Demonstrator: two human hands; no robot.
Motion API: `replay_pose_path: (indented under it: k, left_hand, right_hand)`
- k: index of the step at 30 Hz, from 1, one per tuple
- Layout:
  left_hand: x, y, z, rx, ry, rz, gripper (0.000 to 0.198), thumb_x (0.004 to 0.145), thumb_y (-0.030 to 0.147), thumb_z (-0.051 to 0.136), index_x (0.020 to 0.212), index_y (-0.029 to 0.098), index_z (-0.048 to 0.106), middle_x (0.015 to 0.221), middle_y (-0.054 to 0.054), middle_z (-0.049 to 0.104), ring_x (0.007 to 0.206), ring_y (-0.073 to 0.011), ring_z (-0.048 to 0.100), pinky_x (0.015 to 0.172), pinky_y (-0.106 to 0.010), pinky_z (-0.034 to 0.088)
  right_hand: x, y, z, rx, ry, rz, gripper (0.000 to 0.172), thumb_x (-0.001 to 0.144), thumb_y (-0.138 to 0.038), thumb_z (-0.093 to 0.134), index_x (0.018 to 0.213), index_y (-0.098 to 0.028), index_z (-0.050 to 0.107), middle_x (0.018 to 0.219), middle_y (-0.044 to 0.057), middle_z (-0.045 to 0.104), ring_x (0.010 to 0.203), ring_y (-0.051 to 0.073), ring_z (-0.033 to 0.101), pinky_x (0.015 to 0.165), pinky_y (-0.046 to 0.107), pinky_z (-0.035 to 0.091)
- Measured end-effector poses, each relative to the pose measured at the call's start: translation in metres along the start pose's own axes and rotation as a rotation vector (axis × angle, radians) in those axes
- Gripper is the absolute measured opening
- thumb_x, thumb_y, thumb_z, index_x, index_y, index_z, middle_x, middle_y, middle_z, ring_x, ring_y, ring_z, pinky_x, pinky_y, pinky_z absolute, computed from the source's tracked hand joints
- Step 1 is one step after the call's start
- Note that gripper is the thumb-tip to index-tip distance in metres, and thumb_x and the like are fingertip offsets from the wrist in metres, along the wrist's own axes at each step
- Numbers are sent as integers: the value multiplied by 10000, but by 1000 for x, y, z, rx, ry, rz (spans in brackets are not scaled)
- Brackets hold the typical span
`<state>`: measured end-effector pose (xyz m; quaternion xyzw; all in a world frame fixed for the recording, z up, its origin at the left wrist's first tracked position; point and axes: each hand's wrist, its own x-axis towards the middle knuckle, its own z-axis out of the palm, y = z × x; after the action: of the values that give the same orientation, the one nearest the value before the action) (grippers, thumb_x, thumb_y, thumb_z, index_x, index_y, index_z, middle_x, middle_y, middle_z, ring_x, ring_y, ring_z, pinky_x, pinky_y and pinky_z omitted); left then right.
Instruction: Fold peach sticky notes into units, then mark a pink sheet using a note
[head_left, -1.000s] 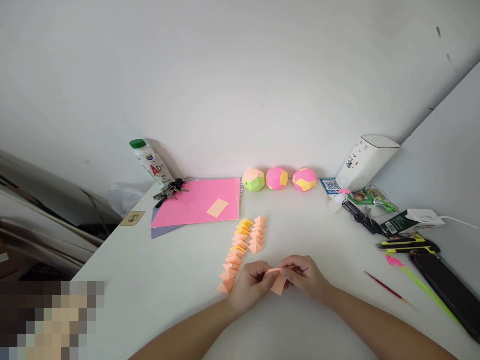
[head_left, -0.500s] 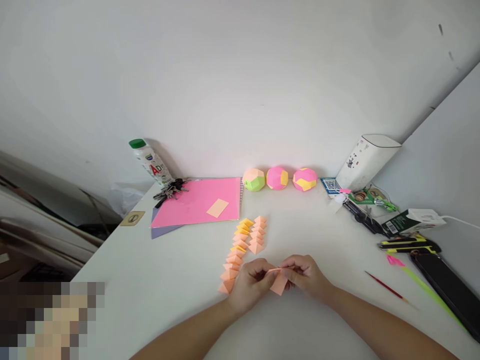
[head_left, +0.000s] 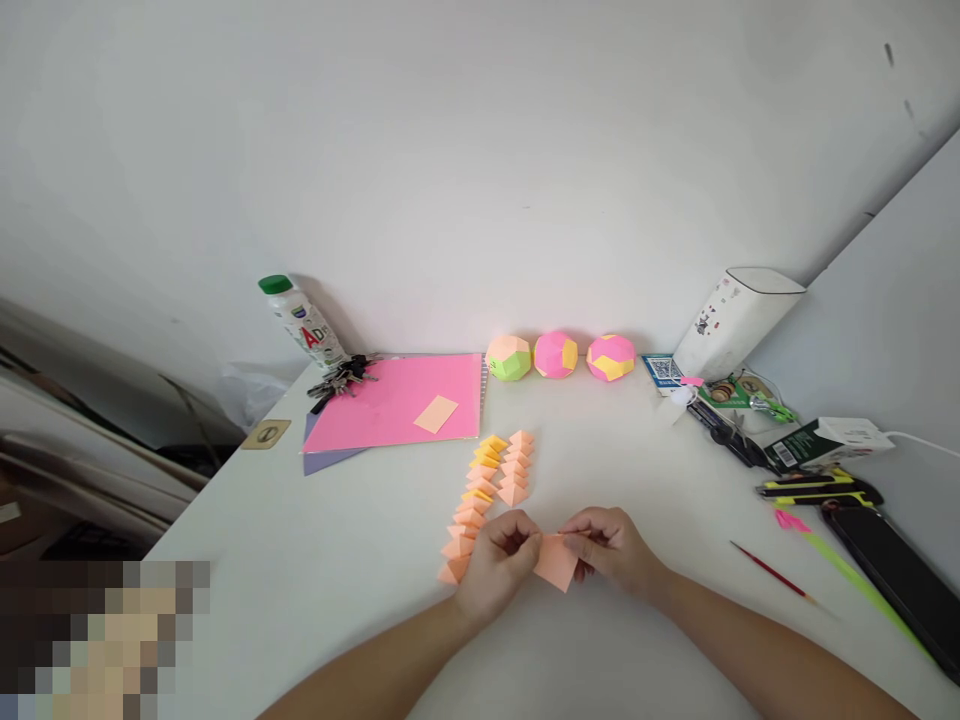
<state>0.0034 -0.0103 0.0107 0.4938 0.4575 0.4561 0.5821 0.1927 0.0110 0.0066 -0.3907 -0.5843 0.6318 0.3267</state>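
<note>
A small peach piece of paper [head_left: 556, 564] is pinched between my two hands above the front of the table. My left hand [head_left: 501, 562] grips its left edge, with thumb and bent fingers together. On the other side, my right hand [head_left: 611, 550] holds the upper right edge, its lower fingers partly behind the sheet. Just beyond my left hand runs a row of folded peach and yellow paper pieces [head_left: 471, 518], overlapping one another. Beside it lies a shorter row of folded peach pieces [head_left: 514, 470].
Three paper balls [head_left: 556, 356] stand by the wall. A pink sheet [head_left: 390, 395] bears a peach slip [head_left: 436, 414] and keys [head_left: 341, 380], near a bottle [head_left: 304, 325]. Rightward lie a thin brush [head_left: 772, 572], a black phone [head_left: 892, 580], a cutter [head_left: 817, 489] and a white container [head_left: 739, 320].
The paper between my hands shows more of its flat face now, and my left fingers have shifted slightly left along its edge. The other things stay put.
</note>
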Motion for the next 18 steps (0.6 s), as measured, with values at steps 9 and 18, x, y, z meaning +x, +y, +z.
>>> replay_pose_path:
  k: [9, 18]
  left_hand:
    - [-1, -2, 2, 24, -104, -55, 121, 789, 259, 574, 723, 160, 551, 659, 10, 521, 611, -111, 453, 574, -234, 366]
    - [-2, 3, 2, 82, -88, -77, 64, 742, 207, 553, 703, 172, 515, 632, 30, 470, 578, -99, 409, 540, -219, 337]
  right_hand:
    - [0, -3, 3, -38, -49, -5, 157, 818, -307, 627, 784, -157, 660, 647, 11, 646, 540, 127, 618, 513, 240, 484]
    - [0, -5, 3, -80, -3, -19, 109, 811, -245, 574, 730, -174, 567, 551, -23, 591, 494, 115, 563, 478, 223, 424]
